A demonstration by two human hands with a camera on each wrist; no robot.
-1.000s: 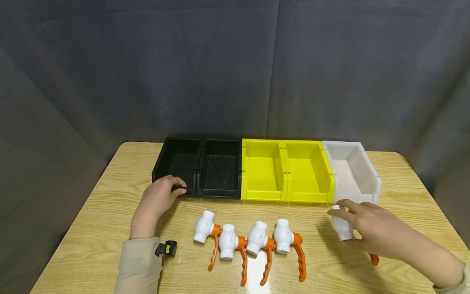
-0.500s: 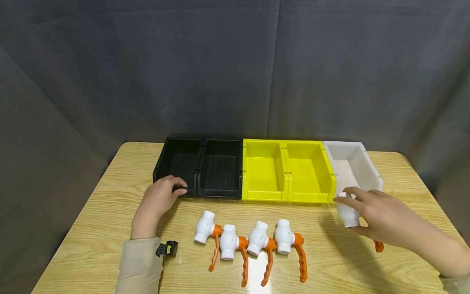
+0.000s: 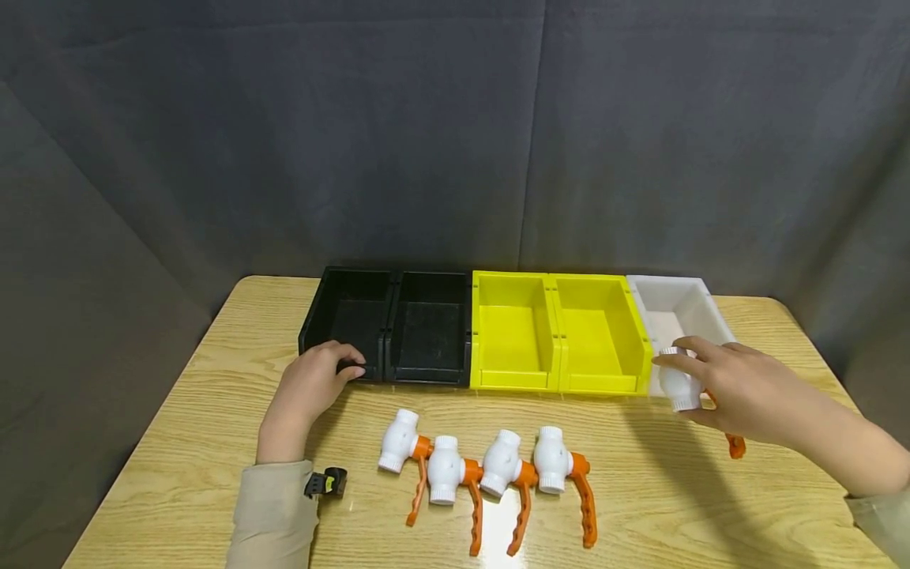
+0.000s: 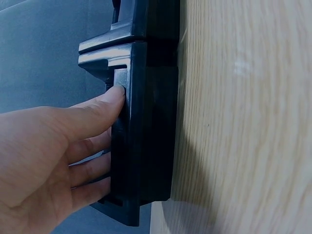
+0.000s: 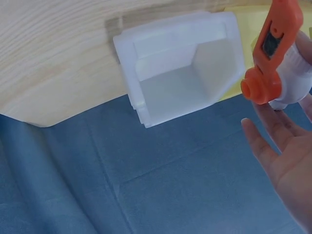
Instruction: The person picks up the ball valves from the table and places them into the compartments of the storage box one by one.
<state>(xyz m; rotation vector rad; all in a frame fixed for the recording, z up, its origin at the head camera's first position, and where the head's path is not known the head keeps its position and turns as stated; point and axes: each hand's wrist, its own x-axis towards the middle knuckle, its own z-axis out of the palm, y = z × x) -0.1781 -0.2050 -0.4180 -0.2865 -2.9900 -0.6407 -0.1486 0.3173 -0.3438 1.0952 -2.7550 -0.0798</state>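
My right hand (image 3: 746,389) pinches a white ball valve (image 3: 678,383) by its two ends, raised at the front of the white bin (image 3: 700,316). Its orange handle (image 5: 278,34) points away from the palm in the right wrist view. At the far left, my left hand (image 3: 309,391) grips the front lip of the outer black bin (image 4: 151,122), thumb outside and fingers over the inner side. Several more ball valves lie in a row on the table, one white body (image 3: 552,460) at the right end with its orange handle (image 3: 586,506) toward me.
Between the outer black and white bins stand a second black bin (image 3: 430,332) and two yellow bins, a left one (image 3: 512,340) and a right one (image 3: 593,340). A dark cloth (image 3: 426,142) hangs behind the wooden table (image 3: 192,442).
My right hand has moved up and forward with the ball valve, from the table in front of the white bin to its front edge. My left hand stays on the black bin.
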